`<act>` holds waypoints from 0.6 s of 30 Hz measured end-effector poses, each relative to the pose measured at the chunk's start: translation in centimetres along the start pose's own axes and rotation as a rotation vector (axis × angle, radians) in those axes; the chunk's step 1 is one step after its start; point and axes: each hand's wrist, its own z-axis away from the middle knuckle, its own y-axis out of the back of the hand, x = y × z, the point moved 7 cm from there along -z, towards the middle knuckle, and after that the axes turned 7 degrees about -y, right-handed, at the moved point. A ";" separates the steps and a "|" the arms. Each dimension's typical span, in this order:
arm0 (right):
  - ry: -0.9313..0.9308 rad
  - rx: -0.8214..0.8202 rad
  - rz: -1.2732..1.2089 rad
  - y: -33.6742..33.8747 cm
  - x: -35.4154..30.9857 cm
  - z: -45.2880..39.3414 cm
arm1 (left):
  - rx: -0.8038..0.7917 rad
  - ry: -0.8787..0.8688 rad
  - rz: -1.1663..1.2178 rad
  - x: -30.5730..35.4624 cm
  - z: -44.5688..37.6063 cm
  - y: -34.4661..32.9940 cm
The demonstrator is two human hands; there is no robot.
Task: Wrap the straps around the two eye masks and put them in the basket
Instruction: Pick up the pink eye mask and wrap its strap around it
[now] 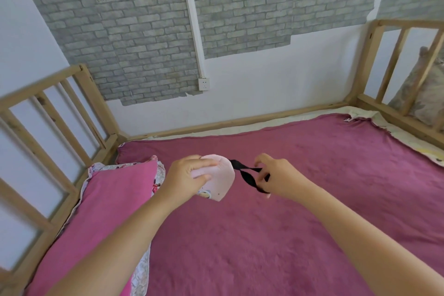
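A pale pink eye mask (222, 179) with a small cartoon print is folded and held above the bed. My left hand (186, 178) grips it, fingers over its top and thumb across its front. Its black strap (247, 175) runs out to the right as a stretched loop. My right hand (276, 179) pinches the far end of that strap, pulling it taut. Only one mask shows. No basket is in view.
A purple-red blanket (300, 211) covers the bed. A pink pillow (101, 218) with a patterned edge lies at the left. Wooden slatted rails (48, 142) stand at the left and at the right (396, 67), with a brick-papered wall behind. A patterned cushion (422, 94) sits beyond the right rail.
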 end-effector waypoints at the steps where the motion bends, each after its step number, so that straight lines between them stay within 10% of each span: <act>1: 0.015 0.045 0.066 -0.3 -0.2 0.2 | 0.031 0.015 0.052 0.0 0.0 0.1; 18: -0.105 0.227 -1.029 -3.3 1.2 0.7 | 0.258 0.226 0.934 -0.9 -0.5 -3.4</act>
